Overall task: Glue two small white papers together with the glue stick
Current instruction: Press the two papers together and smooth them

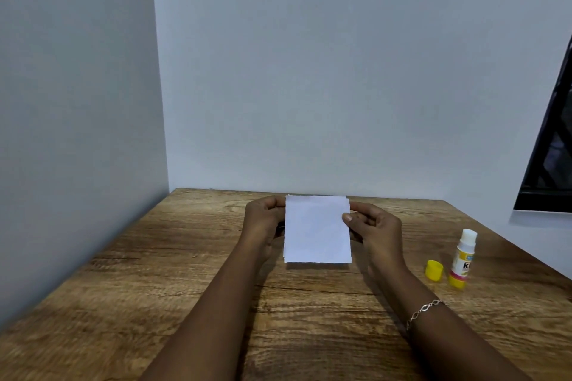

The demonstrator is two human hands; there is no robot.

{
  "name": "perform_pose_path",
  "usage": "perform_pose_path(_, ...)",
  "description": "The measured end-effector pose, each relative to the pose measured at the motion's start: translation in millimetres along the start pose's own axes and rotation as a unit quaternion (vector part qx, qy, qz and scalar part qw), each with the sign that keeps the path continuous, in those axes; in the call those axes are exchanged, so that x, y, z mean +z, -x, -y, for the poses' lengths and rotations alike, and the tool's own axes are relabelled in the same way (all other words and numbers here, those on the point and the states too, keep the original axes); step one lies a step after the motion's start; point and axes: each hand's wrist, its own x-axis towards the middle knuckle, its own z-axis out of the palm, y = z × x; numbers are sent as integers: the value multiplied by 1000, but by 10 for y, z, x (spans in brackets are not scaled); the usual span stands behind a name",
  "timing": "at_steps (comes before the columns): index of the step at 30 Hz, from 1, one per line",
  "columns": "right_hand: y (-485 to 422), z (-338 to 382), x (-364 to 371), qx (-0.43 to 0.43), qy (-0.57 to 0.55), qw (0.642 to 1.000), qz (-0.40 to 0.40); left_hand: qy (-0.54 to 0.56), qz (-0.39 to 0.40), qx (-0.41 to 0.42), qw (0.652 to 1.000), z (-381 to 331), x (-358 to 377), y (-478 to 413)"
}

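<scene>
I see the left grip (263,223) closed on the left edge of the white paper (315,232), fingers curled behind it near the top. The right grip (376,229) pinches the opposite edge, its thumb (348,217) flat on the front face just below the upper right corner and the other fingers behind. So the sheet spans the gap between the two grips, face towards me.

The paper is a small plain white rectangle, taller than wide, with a slightly ragged lower edge. Along the lower left side and at the top right corner a second edge peeks out, so I read it as two sheets lying almost flush on one another. Its bottom edge casts a shadow on the desk (154,288); I cannot tell whether it touches the wood.

All this sits midway along the desk's far edge. Near the right edge the glue stick (462,258) stands upright and uncapped, white tip up, with its yellow cap (434,270) just beside it on the left. A thin chain bracelet (424,311) circles the right wrist.
</scene>
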Motion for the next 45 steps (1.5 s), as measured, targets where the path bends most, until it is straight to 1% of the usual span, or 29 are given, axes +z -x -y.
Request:
perform_pose_path(7, -14, 8, -6, 2, 16, 1000, -5, -13, 5, 8, 1000, -3, 10, 5)
perform_pose_path(10, -15, -1, -5, 15, -7, 1000, -10, -9, 5, 8, 1000, -8, 11, 9)
perform_pose_path(20, -19, 6, -1, 19, -10, 1000, -17, 0, 12, 11, 1000, -9, 19, 8)
perform_pose_path(26, -24, 11, -5, 18, 6, 1000, -19, -16, 19, 16, 1000, 4, 22, -10)
perform_pose_path(32, -62, -37, -28, 23, 24, 999, -26, -4, 21, 13, 1000, 7, 23, -6)
perform_pose_path(37, -54, -23, -36, 18, 33, 999, -12, -5, 25, 16, 1000, 9, 22, -6)
perform_pose_path(45, -34, 31, -12, 30, 27, 999, -12, -5, 31, 16, 999, 10, 10, -18)
